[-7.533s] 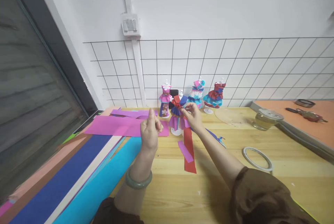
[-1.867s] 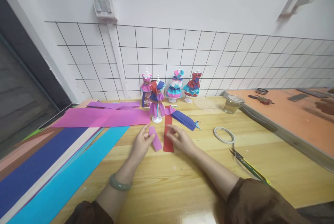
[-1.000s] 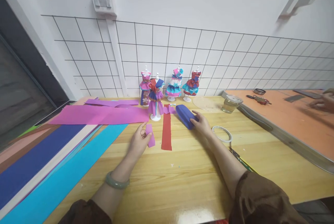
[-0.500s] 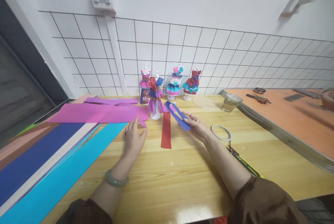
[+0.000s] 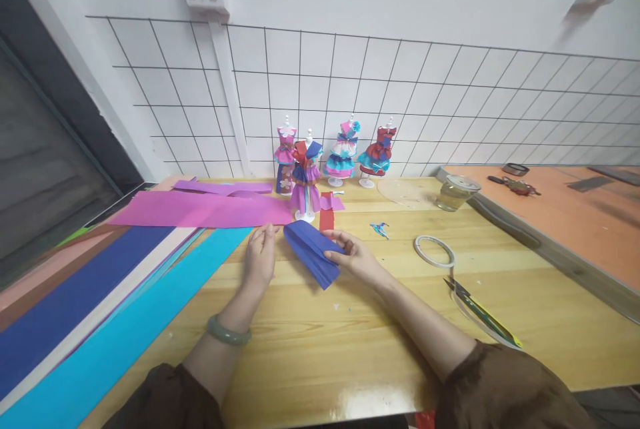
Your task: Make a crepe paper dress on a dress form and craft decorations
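One wood table (image 5: 325, 362) is seen, with one orange table (image 5: 565, 235) at its right. At the left, one pink strip (image 5: 200, 209) is laid across the ends of one dark blue strip (image 5: 95, 275) and one bright blue strip (image 5: 155, 309). Four dress stands (image 5: 306, 179) are set out, three behind and one in front. One cup (image 5: 457, 193), one pair of snips (image 5: 480, 312) and one tape ring (image 5: 434, 263) are spread at the right. One tiny bow (image 5: 380, 230) is seen nearer the middle. One blue paper (image 5: 310, 255) is pinched by the right hand (image 5: 357, 260) and held between both hands, before the front stand. The left hand (image 5: 260, 259) is half curled; whether anything is held in it cannot be told.
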Demonstrator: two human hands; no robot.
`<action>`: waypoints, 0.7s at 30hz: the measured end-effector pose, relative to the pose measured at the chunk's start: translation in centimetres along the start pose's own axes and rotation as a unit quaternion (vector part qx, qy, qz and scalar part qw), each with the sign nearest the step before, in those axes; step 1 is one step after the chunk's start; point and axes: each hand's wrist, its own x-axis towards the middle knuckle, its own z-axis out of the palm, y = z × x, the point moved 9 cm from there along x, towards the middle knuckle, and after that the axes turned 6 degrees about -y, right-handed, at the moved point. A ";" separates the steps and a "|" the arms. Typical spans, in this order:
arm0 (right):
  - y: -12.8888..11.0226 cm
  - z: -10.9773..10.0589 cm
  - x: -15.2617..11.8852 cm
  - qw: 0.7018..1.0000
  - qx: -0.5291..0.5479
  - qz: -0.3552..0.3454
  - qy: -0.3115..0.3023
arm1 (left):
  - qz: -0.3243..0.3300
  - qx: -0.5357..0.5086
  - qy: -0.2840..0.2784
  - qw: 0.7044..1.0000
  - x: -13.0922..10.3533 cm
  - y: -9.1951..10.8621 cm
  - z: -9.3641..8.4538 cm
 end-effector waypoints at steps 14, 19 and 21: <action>-0.3 2.0 -0.5 0.996 -0.070 -0.051 -0.034 | -0.206 -0.381 -0.115 0.894 -2.3 -0.8 4.9; -0.9 -3.4 0.1 0.919 -0.389 -0.055 0.038 | -0.219 -0.377 -0.047 0.898 -1.8 -2.7 3.7; -1.2 -8.8 -0.3 0.830 -0.536 0.027 0.154 | -0.218 -0.376 -0.037 0.900 -1.6 -3.2 3.4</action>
